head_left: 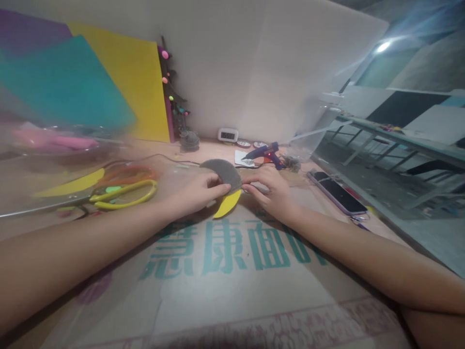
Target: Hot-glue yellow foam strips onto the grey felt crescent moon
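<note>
Near the middle of the table my left hand [203,191] grips a rounded grey felt-like piece [222,170], its thumb lying on top. From under the grey piece a curved yellow piece [228,203] sticks out at the lower right. My right hand [267,191] is at the right edge of these pieces, thumb and forefinger pinched together close to the rim. What lies in that pinch is too small to make out. Behind my right hand a dark blue glue gun [262,152] with a small red light rests on its stand, nozzle pointing left.
Yellow-handled scissors [125,196] and orange handles [127,174] lie left, beside a yellow crescent [76,185]. A small digital clock [228,135] stands at the wall. A phone [337,193] lies near the right table edge. Printed sacking [225,295] covers the table. Coloured sheets [123,82] lean back left.
</note>
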`<move>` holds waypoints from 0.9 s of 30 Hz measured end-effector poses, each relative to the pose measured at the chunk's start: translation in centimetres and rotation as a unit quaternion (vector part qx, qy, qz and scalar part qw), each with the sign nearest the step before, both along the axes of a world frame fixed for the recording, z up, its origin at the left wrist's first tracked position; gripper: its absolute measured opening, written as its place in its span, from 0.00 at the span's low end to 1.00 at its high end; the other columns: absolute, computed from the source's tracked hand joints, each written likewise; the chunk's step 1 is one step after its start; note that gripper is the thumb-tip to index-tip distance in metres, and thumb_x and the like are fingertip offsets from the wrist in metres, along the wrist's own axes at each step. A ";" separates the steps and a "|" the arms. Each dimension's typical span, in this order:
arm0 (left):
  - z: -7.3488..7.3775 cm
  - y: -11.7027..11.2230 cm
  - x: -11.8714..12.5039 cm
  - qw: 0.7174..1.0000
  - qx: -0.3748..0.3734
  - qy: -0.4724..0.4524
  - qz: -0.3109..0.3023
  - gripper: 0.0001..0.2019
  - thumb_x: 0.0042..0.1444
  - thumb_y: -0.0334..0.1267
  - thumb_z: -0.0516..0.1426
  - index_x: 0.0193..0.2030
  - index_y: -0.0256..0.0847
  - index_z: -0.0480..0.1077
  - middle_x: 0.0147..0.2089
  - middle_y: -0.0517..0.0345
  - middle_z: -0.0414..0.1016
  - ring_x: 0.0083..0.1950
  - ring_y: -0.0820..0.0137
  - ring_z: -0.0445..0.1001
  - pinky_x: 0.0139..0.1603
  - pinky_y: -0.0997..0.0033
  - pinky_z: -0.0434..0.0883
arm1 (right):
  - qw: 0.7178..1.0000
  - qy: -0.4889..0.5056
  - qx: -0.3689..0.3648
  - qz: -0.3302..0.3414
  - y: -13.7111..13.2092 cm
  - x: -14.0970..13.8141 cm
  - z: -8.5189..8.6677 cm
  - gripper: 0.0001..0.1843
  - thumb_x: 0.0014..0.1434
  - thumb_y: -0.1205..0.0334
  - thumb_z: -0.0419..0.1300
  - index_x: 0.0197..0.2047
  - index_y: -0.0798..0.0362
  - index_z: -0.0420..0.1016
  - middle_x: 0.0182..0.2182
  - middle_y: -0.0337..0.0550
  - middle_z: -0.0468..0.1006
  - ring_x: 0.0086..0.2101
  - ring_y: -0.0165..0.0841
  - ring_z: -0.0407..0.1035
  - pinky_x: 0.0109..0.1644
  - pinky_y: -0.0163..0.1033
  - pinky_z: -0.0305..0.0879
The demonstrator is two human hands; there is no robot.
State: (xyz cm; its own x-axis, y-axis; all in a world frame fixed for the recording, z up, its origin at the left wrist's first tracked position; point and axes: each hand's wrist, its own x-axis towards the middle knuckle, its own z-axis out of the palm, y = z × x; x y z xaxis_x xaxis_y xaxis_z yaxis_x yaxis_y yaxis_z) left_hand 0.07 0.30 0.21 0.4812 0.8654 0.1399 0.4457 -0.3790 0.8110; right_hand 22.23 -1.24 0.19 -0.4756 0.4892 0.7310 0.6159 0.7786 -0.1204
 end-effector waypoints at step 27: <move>-0.1 0.0 0.1 0.998 -0.030 -0.048 -0.029 0.15 0.56 0.47 0.54 0.37 0.37 0.74 0.32 0.57 0.75 0.30 0.69 0.70 0.29 0.73 0.64 | 0.994 0.042 -0.098 -0.012 -0.7 -0.3 0.5 0.14 0.68 0.59 0.48 0.41 0.51 0.75 0.34 0.43 0.79 0.38 0.35 0.70 0.45 0.43 0.62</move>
State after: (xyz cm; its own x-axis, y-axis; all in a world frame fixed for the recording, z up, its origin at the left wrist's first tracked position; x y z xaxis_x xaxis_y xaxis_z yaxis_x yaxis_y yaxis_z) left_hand 0.15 0.34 0.14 0.5168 0.8451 0.1367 0.3433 -0.3509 0.8712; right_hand 21.90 -1.94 0.69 -0.4031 0.6366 0.6575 0.6159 0.7201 -0.3196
